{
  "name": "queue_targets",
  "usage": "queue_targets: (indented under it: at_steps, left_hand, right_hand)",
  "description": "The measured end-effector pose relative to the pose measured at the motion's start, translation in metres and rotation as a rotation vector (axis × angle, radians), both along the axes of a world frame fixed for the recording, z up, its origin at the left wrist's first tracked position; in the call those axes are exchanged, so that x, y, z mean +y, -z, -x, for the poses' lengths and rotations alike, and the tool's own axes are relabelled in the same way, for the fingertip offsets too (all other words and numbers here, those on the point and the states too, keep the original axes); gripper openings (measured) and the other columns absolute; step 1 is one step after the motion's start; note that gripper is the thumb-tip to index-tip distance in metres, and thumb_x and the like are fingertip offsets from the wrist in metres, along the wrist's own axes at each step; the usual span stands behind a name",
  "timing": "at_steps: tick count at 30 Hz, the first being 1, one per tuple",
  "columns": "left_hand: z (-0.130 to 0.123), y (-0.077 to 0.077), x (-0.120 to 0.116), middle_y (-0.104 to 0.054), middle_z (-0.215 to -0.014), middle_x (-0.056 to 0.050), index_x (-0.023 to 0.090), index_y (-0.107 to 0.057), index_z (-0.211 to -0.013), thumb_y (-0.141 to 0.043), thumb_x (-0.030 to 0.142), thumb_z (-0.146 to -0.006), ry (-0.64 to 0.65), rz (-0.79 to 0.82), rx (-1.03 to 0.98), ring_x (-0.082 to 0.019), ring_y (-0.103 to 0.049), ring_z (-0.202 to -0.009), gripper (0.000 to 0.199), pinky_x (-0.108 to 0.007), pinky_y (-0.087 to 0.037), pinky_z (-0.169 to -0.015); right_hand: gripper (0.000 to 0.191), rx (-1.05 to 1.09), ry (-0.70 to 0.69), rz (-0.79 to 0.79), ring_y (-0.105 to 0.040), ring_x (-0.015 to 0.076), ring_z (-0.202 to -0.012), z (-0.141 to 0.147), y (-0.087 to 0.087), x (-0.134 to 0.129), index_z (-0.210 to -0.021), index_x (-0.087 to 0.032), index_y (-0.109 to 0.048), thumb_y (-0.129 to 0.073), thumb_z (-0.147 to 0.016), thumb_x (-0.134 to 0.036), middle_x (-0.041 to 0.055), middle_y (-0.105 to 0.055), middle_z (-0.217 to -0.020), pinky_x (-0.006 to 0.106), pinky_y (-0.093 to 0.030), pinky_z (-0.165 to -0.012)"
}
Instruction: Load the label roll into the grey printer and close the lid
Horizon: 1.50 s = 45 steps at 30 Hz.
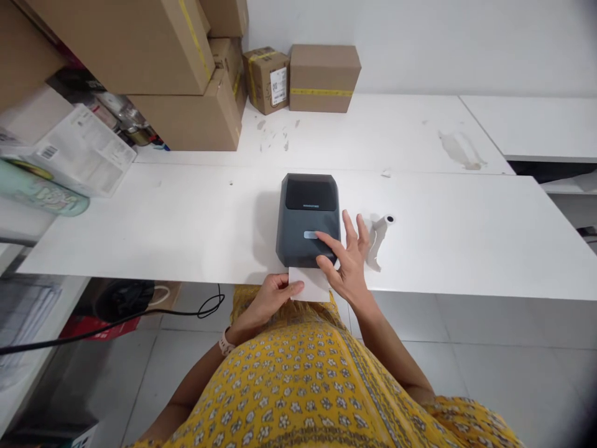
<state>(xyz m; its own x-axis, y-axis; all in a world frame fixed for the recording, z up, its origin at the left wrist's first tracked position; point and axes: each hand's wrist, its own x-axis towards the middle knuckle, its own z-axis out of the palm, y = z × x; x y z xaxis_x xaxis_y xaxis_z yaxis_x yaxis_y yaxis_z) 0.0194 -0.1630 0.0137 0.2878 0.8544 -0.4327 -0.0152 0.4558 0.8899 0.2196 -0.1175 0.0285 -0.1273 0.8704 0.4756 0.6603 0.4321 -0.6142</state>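
Observation:
A dark grey label printer (302,249) stands near the front edge of the white table, with a light button on its top. White label paper (311,287) sticks out of its front, toward me. My left hand (276,295) pinches the left side of this paper between thumb and fingers. Over the printer's right side, my right hand (347,261) has its fingers spread, and the index fingertip touches the button. Just right of that hand lies a small white paper roll (380,239) with a dark core hole and a loose curling end.
Cardboard boxes (186,118) are stacked at the back left, and two smaller boxes, one a wide carton (321,68), stand by the wall. A mint-green cylinder (46,190) and a white package (88,149) lie at far left. A black cable (153,311) hangs below the table edge.

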Motion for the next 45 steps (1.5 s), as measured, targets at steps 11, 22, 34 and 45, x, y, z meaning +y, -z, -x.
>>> queue_targets:
  at_steps: [11, 22, 34, 45]
  left_hand:
    - [0.039, -0.01, 0.022, -0.072, -0.099, -0.006, 0.022, -0.072, -0.096, -0.058, 0.054, -0.097, -0.388, -0.429, 0.402, -0.022, -0.065, -0.093, 0.035, -0.035, -0.052, -0.082]
    - [0.008, -0.007, 0.032, -0.038, -0.169, -0.004, 0.028, -0.043, -0.158, -0.035, 0.054, -0.107, -0.334, -0.511, 0.22, -0.029, -0.032, -0.158, 0.058, -0.048, -0.029, -0.131]
    - [0.007, -0.038, 0.085, -0.064, -0.145, -0.008, 0.027, -0.056, -0.147, -0.039, 0.061, -0.104, -0.54, -0.815, 0.068, -0.03, -0.055, -0.143, 0.058, -0.048, -0.043, -0.121]
    - [0.016, -0.006, 0.125, -0.064, -0.09, -0.003, 0.019, -0.052, -0.145, -0.064, 0.04, -0.089, -0.26, -0.439, 0.603, -0.016, -0.061, -0.078, 0.061, -0.028, -0.047, -0.07]
  right_hand:
    - [0.034, -0.152, -0.121, 0.133, -0.02, 0.0396, -0.161, 0.003, -0.017, 0.02, -0.115, -0.042, -0.072, -0.056, -0.096, -0.065, -0.009, -0.051, -0.16, 0.074, 0.007, -0.127]
    - [0.068, 0.322, -0.05, 0.322, -0.014, 0.0312, -0.164, -0.009, 0.029, -0.017, -0.166, -0.044, -0.012, -0.016, -0.103, -0.07, -0.0039, -0.017, -0.177, 0.066, -0.022, -0.13]
    - [0.076, 0.168, -0.127, -0.026, -0.011, 0.0374, -0.163, -0.01, -0.039, 0.038, -0.166, -0.044, -0.006, -0.013, -0.098, -0.078, -0.0037, -0.012, -0.177, 0.068, -0.016, -0.13]
    - [0.069, 0.133, -0.069, -0.258, -0.039, 0.0284, -0.154, 0.001, -0.1, 0.196, -0.166, -0.041, -0.001, -0.021, -0.105, -0.067, 0.0058, -0.034, -0.166, 0.056, -0.037, -0.124]
